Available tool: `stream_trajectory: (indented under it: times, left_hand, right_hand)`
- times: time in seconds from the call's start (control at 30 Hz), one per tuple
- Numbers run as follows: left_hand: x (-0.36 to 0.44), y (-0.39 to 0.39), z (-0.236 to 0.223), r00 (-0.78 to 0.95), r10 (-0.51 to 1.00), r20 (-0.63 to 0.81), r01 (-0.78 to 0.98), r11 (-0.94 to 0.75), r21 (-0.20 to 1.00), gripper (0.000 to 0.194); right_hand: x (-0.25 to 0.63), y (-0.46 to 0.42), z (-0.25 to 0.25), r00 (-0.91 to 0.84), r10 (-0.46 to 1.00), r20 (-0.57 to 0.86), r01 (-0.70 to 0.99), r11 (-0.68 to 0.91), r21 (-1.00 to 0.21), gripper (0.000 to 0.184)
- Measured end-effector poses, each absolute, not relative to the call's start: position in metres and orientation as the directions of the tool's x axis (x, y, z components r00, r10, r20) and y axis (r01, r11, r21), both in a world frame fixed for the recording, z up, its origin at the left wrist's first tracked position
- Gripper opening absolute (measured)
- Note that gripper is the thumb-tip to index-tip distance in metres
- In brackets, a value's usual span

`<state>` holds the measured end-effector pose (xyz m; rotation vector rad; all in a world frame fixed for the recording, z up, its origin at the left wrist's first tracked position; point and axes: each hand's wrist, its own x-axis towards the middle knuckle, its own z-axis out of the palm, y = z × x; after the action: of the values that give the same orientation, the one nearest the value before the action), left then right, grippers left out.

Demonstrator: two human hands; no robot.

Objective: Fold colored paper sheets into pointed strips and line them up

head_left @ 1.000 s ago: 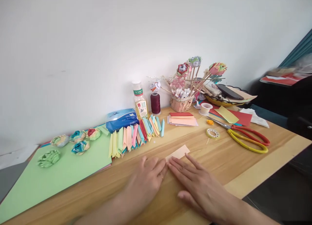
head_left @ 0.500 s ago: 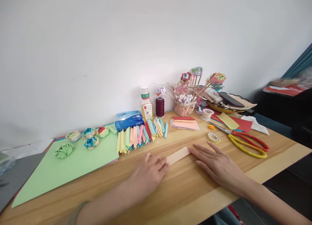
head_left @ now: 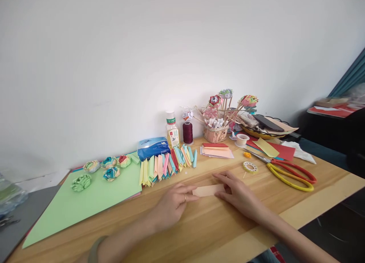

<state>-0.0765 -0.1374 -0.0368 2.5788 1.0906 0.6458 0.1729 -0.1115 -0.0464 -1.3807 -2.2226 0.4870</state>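
Note:
A pale peach paper strip (head_left: 208,190) lies between my two hands at the front middle of the table. My left hand (head_left: 175,202), wearing a ring, closes thumb and fingers on the strip's left end. At the other end my right hand (head_left: 235,190) grips the paper between its thumb and bent fingers. Just behind sits a row of folded paper pieces (head_left: 162,166) in several colours. To the right of my right hand are a roll of tape (head_left: 250,167) and scissors (head_left: 288,173) with red and yellow handles.
Green paper sheets (head_left: 114,194) on the left carry several paper flowers (head_left: 81,182). Along the wall stand a blue tissue pack (head_left: 153,147), a bottle (head_left: 172,132), a thread spool (head_left: 188,133) and a basket (head_left: 216,134) of paper flowers. A paper stack (head_left: 216,151) lies before the basket.
My right hand, flat with fingers spread before, has bent its fingers around the strip's right end. My left thumb and fingers now pinch the left end. The view has shifted slightly.

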Motion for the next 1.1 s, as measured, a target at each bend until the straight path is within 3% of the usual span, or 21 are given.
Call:
stream_trajectory:
  times: [0.17, 0.27, 0.4, 0.53, 0.73, 0.87, 1.1]
  left_hand:
    - [-0.076, -0.139, -0.040, 0.623, 0.653, 0.430, 0.546, -0.757, 0.359, 0.040]
    - [-0.075, -0.141, -0.044, 0.653, 0.584, 0.482, 0.518, -0.809, 0.277, 0.040]
    - [-0.073, -0.144, -0.046, 0.701, 0.563, 0.438, 0.526, -0.823, 0.214, 0.044]
    - [-0.072, -0.146, -0.044, 0.706, 0.588, 0.395, 0.534, -0.808, 0.248, 0.044]
    - [-0.072, -0.146, -0.041, 0.737, 0.553, 0.389, 0.510, -0.832, 0.218, 0.042]
    - [-0.072, -0.145, -0.046, 0.780, 0.549, 0.301, 0.540, -0.833, 0.119, 0.042]
    - [-0.073, -0.142, -0.055, 0.813, 0.471, 0.341, 0.543, -0.826, -0.152, 0.024]
  right_hand:
    - [0.166, -0.115, -0.046, -0.332, 0.918, 0.215, 0.725, 0.395, -0.564, 0.035]
    - [0.154, -0.125, -0.049, -0.287, 0.899, 0.330, 0.782, 0.419, -0.461, 0.038]
    - [0.134, -0.142, -0.056, -0.327, 0.855, 0.402, 0.799, 0.477, -0.365, 0.046]
    - [0.121, -0.154, -0.059, -0.420, 0.815, 0.399, 0.631, 0.578, -0.517, 0.055]
    - [0.121, -0.156, -0.054, -0.416, 0.868, 0.271, 0.522, 0.472, -0.710, 0.050]
    - [0.122, -0.153, -0.056, -0.394, 0.882, 0.258, 0.468, 0.434, -0.770, 0.043]
    - [0.127, -0.145, -0.063, -0.394, 0.892, 0.221, 0.337, 0.364, -0.868, 0.034]
